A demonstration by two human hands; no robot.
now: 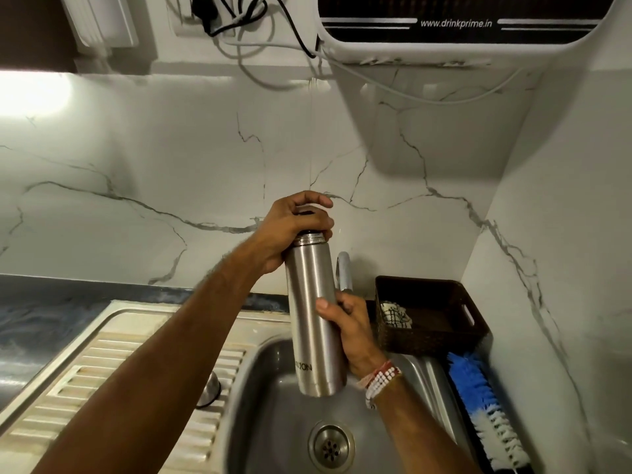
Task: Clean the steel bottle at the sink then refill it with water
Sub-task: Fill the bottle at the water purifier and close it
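A tall steel bottle (313,323) is held upright above the sink basin (273,415). My right hand (349,330) grips its body from the right side, thumb across the front. My left hand (297,224) is curled round the dark stopper at the bottle's top, hiding most of it; the threaded neck shows just below the fingers. A steel cap (209,391) lies on the ribbed drainboard (113,381) left of the basin. The tap (344,271) stands behind the bottle, partly hidden by it.
A dark brown basket (434,323) with a cloth inside sits right of the tap. A blue and white bottle brush (485,408) lies at the sink's right edge. A water purifier (472,32) hangs on the wall above, with cables beside it.
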